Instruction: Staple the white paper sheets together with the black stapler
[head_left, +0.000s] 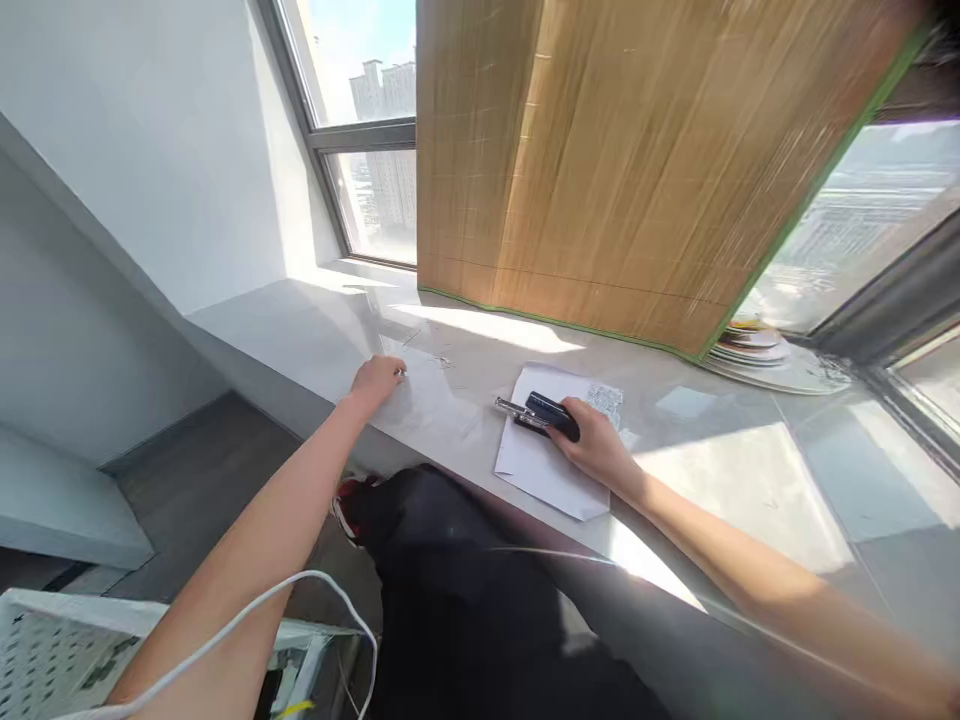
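My right hand (596, 440) is wrapped round a black stapler (551, 412), its shiny metal end pointing left. The stapler is above a stack of white paper (551, 470) that lies on the windowsill, with a patch of small dark print at its upper right. Farther left, my left hand (375, 382) is closed at the sill surface, fingertips together on something small and shiny that I cannot make out. A few tiny thin bits (444, 361) lie on the sill to the right of that hand.
The pale windowsill (465, 410) runs along the window. A bamboo blind (622, 180) hangs behind it. Stacked round boards (772, 365) sit at the right. Below left are a white perforated basket (52, 660) and a white cable (285, 585) across my left arm.
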